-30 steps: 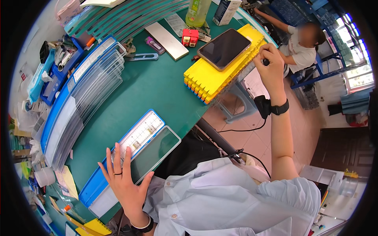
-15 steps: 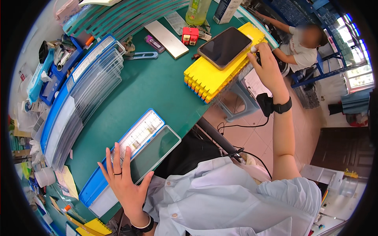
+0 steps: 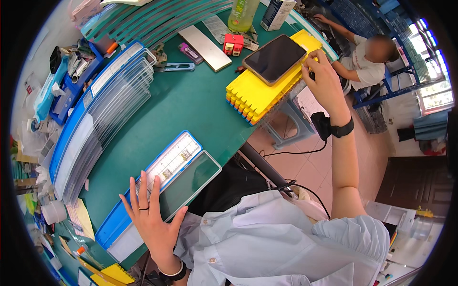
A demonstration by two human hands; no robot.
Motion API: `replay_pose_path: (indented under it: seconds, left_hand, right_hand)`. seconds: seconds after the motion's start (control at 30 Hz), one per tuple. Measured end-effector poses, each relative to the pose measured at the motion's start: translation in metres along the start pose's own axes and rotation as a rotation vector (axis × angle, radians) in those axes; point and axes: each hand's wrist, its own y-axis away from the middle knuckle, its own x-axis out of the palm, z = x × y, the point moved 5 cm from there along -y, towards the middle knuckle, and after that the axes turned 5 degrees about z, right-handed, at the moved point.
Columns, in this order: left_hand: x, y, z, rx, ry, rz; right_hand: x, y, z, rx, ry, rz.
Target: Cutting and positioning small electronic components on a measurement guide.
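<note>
My left hand point(image 3: 155, 221) lies with fingers spread over a long blue plastic case point(image 3: 113, 225), its fingertips on the case's near half. The case's hinged clear lid point(image 3: 191, 180) is folded open towards me. Inside the far half sits a white gridded strip point(image 3: 174, 159) with two small metallic pieces on it. My right hand point(image 3: 326, 83) is raised at the right edge of a stack of yellow plastic trays point(image 3: 253, 97), fingers curled and thumb drawn in. A small dark spot shows by the thumb; what the fingers hold, if anything, I cannot make out. On the stack rests a dark-screened phone point(image 3: 275, 59).
Closed blue cases with clear lids point(image 3: 102, 114) stand in a row at the left. Towards the back lie a light blue cutter point(image 3: 175, 67), a metal bar point(image 3: 205, 47), a red block point(image 3: 233, 44) and a bottle point(image 3: 242, 16). A seated person point(image 3: 369, 59) works at the far right.
My right hand's fingers have curled in, and the small white thing seen at its fingertips no longer shows. My left hand stays spread on the case. The view has shifted slightly.
</note>
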Motion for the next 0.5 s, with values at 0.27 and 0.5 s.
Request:
replay_pose_path:
  seconds: [0.27,0.5]
  left_hand:
    - [-0.002,0.0,-0.001,0.005,0.01,-0.004]
    - [-0.006,0.003,-0.002,0.03,0.073,-0.007]
  right_hand:
    - [0.007,0.003,-0.005,0.036,-0.047,-0.252]
    - [-0.12,0.04,0.028,0.149,-0.694,-0.391]
